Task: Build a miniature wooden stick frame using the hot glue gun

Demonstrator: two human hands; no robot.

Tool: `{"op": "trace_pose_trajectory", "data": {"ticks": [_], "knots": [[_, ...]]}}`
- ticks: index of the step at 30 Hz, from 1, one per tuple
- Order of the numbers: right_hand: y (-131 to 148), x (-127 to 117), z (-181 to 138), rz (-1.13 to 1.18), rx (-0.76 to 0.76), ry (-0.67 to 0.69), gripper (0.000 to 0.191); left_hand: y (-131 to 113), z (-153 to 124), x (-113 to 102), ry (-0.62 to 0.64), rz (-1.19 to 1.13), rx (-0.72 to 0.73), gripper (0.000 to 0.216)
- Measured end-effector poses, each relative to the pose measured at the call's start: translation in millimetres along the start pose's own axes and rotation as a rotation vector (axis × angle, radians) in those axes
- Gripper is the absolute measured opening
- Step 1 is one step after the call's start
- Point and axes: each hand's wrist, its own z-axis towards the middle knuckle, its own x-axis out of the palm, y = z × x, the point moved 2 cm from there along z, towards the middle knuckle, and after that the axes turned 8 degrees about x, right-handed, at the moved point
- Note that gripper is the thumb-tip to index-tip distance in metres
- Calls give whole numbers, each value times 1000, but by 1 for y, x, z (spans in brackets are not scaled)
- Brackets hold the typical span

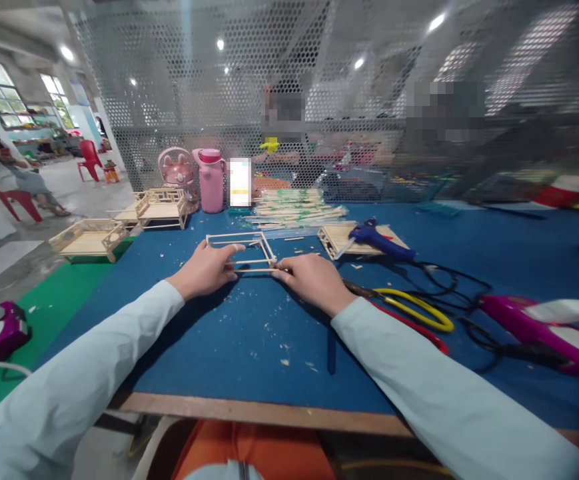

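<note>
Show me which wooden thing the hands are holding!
The bare stick frame pinched by the left hand and right hand. No hand touches the others: wooden pieces at left, and a wooden piece partly hidden by the blue glue gun.

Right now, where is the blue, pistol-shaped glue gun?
In the head view, the glue gun lies right of centre, across a flat, pale wooden piece beyond the person's right hand.

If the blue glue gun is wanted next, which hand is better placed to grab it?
Probably the right hand: it is nearer the blue glue gun. The left hand is farther off, at the left side of the wooden frame. Both hold that frame, so the right would need to let go.
</note>
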Motion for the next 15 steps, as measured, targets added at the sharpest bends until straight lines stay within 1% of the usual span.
{"op": "trace_pose_trajectory", "data": {"ticks": [2, 3, 5, 7, 9, 11, 12, 13, 14, 15], "knots": [[-3, -2, -1, -7, -19, 0, 25, 1, -4, -5, -55, -68, 30, 56], [-5, -2, -1, -6, -28, 0, 24, 2, -7, -8, -106, -126, 49, 55], [-9, -3, 0, -1, -41, -5, 24, 10, -12, -13, -249, -277, 62, 48], [-13, -3, 1, 10, -50, -15, 25, 24, -17, -16, -427, -427, 2, 41], [-14, -4, 2, 23, -63, -23, 25, 38, -21, -17, -619, -494, -124, 37], [-15, -6, 2, 37, -96, -15, 23, 42, -26, -18, -802, -425, -225, 33], [-15, -8, -1, 41, -118, -4, 21, 38, -28, -19, -870, -347, -224, 31], [-15, -10, -4, 48, -139, 1, 19, 29, -30, -21, -906, -258, -178, 28], [-15, -13, -10, 57, -160, -9, 18, 16, -30, -21, -898, -171, -89, 25], [-15, -15, -17, 68, -181, -40, 18, 0, -30, -20, -827, -125, 41, 23]]}}
